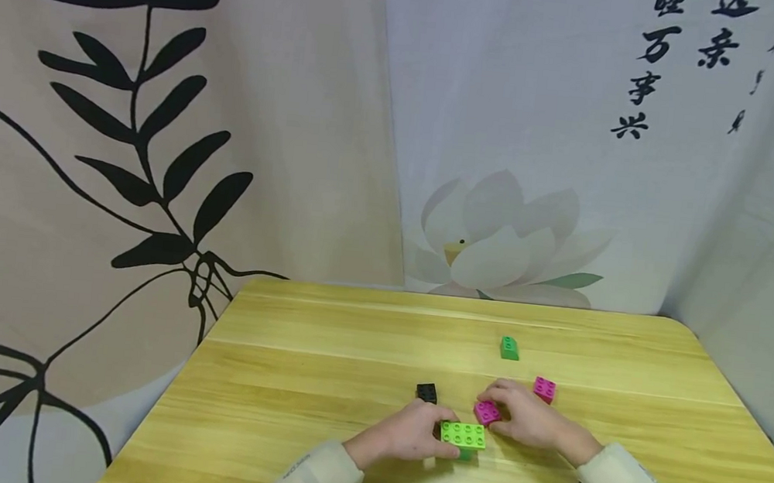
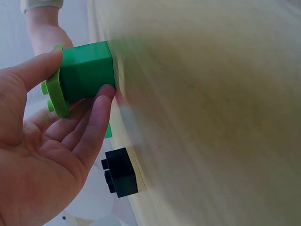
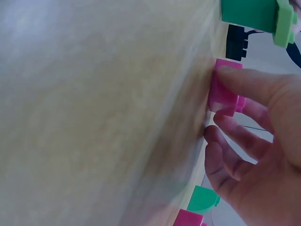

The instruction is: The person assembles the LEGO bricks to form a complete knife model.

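My left hand (image 1: 410, 433) grips a stack of toy bricks: a lime-green studded plate (image 1: 462, 435) on top of a green brick (image 2: 88, 70). In the left wrist view the thumb lies at the plate's edge and a fingertip is at the green brick's lower corner. To the right of the stack, my right hand (image 1: 529, 418) pinches a magenta brick (image 3: 225, 89) low at the table surface, thumb on its side. Its other fingers curve loosely past the brick. A black brick (image 1: 426, 392) sits just beyond my left hand.
A second magenta brick (image 1: 544, 389) lies just beyond my right hand. Farther back is a small green brick (image 1: 510, 348) with a sloped or rounded side. All rest on the wooden table (image 1: 307, 343), with a printed curtain (image 1: 316, 110) behind its far edge.
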Demonstrator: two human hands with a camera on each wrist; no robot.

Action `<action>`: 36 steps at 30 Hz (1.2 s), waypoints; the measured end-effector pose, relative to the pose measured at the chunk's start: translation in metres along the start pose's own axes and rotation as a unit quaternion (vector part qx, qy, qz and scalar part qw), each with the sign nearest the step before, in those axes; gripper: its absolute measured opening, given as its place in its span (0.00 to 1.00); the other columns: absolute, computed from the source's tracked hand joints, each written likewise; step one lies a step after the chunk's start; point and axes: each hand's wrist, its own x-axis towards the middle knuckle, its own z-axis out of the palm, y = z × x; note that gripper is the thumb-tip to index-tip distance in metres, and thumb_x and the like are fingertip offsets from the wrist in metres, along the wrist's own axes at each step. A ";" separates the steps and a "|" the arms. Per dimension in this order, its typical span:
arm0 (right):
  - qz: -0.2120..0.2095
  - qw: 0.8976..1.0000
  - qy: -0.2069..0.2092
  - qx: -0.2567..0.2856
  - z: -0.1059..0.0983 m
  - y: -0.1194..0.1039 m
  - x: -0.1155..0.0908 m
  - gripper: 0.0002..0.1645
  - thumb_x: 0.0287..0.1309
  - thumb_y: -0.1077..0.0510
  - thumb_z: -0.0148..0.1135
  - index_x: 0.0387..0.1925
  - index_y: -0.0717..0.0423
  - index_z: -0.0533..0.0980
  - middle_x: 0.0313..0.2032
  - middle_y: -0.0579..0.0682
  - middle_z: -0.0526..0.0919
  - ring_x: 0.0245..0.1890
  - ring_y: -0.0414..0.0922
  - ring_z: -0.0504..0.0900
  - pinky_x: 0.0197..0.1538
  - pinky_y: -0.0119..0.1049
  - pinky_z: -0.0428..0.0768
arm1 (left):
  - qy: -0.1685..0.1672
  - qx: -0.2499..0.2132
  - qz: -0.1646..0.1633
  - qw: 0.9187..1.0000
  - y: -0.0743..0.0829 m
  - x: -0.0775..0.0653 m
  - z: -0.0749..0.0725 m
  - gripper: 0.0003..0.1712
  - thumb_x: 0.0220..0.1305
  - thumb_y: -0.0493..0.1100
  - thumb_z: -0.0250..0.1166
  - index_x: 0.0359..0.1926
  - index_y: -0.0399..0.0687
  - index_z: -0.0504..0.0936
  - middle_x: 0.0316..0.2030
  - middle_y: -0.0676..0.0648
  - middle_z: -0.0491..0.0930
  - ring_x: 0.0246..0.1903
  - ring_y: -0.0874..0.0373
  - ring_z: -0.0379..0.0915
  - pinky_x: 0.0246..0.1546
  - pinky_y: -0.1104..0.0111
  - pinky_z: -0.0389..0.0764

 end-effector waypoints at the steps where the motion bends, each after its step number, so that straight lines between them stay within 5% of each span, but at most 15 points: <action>1: -0.001 1.000 0.002 -0.001 0.001 0.001 0.000 0.22 0.48 0.60 0.71 0.47 0.55 0.78 0.44 0.46 0.78 0.46 0.47 0.76 0.49 0.46 0.76 | 0.001 0.002 0.000 1.000 0.000 0.000 0.000 0.20 0.54 0.47 0.71 0.47 0.47 0.81 0.27 0.62 0.76 0.24 0.71 0.71 0.27 0.78 0.73; 7: 0.019 1.000 0.014 0.013 -0.002 -0.001 0.000 0.19 0.49 0.59 0.71 0.45 0.52 0.78 0.42 0.42 0.79 0.44 0.44 0.78 0.47 0.43 0.77 | 0.004 0.004 -0.006 1.000 0.002 0.002 0.001 0.21 0.54 0.48 0.71 0.48 0.47 0.81 0.28 0.62 0.76 0.25 0.71 0.70 0.27 0.77 0.73; 14: 0.039 0.997 0.025 0.054 -0.016 -0.013 -0.005 0.18 0.55 0.56 0.67 0.48 0.56 0.77 0.41 0.42 0.78 0.39 0.39 0.77 0.41 0.36 0.78 | 0.003 -0.048 -0.018 0.999 0.001 0.002 0.002 0.22 0.52 0.44 0.73 0.48 0.45 0.80 0.30 0.60 0.77 0.27 0.69 0.72 0.29 0.76 0.75; 22: -0.006 0.998 0.035 0.058 -0.031 -0.038 -0.010 0.19 0.60 0.53 0.63 0.51 0.56 0.76 0.40 0.40 0.77 0.36 0.35 0.74 0.36 0.33 0.77 | 0.005 -0.073 -0.020 0.997 0.004 0.001 0.001 0.20 0.51 0.41 0.73 0.47 0.45 0.81 0.30 0.60 0.77 0.27 0.69 0.73 0.29 0.76 0.76; 36: -0.069 0.995 0.029 0.065 -0.021 -0.058 -0.012 0.19 0.55 0.55 0.67 0.48 0.54 0.77 0.40 0.37 0.78 0.39 0.33 0.76 0.39 0.34 0.79 | 0.015 -0.065 0.001 0.998 0.003 0.003 0.003 0.18 0.53 0.43 0.72 0.46 0.46 0.81 0.32 0.61 0.79 0.25 0.70 0.73 0.26 0.76 0.75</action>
